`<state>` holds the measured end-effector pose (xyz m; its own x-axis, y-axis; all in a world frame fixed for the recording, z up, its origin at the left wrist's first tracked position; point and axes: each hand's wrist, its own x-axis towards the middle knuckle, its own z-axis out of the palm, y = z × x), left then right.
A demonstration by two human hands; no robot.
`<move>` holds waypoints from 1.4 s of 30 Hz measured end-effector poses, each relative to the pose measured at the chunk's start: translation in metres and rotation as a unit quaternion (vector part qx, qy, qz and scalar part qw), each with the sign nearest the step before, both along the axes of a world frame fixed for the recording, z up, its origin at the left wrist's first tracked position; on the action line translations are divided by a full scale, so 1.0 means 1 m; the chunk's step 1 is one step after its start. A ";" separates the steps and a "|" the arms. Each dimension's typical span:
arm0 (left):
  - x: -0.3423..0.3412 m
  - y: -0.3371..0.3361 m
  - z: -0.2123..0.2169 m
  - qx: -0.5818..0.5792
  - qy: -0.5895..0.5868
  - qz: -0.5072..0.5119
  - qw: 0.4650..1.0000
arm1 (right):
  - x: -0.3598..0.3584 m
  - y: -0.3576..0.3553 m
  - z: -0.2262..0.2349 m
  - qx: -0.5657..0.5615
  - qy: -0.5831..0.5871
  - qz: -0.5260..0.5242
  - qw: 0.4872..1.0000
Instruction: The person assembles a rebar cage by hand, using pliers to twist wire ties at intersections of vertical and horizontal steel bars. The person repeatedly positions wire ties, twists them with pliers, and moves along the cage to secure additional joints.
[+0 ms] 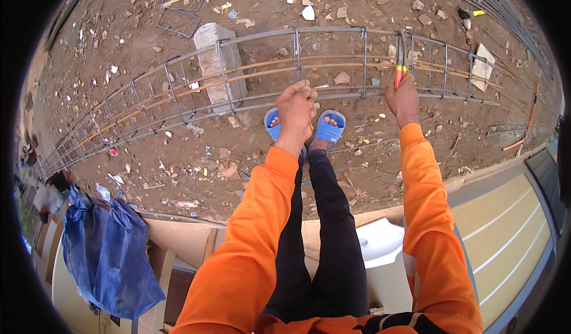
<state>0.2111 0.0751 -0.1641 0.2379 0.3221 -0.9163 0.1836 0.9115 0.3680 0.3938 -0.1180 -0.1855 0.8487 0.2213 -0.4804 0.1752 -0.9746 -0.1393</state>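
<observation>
A long cage of steel reinforcing bars [364, 66] with square stirrups stretches across the ground before me. My right hand [402, 99] is closed round the red and yellow handles of steel pincers [401, 52]. Their head is up at the cage's far top bar, beside a stirrup; whether the jaws grip anything is too small to tell. My left hand [295, 111] is closed in a fist near the cage's near bar, below a stirrup. Thin strands seem to show at its fingers, but what it holds I cannot make out.
A concrete block [208, 43] props up the cage on the left. Loose stirrups [181, 13] lie beyond it, and long bars [505, 7] at the far right. Stones and litter cover the dirt. Behind me are a blue tarp [110, 251] and a white basin [379, 242].
</observation>
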 end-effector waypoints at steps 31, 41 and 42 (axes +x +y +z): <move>-0.024 0.032 0.006 0.290 0.026 -0.298 0.909 | -0.115 0.074 0.081 0.218 0.538 -0.165 0.798; -0.013 0.043 0.011 0.280 0.069 -0.514 0.808 | -0.150 0.077 0.087 0.189 0.607 -0.423 0.645; -0.014 0.043 0.009 0.285 0.067 -0.522 0.801 | -0.157 0.077 0.083 0.199 0.607 -0.428 0.639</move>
<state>0.1969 0.1185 -0.1551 0.5630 0.3865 -0.7306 0.8085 -0.0744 0.5837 0.2365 -0.0407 -0.1025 -0.2043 0.2355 -0.9502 -0.8719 -0.4850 0.0673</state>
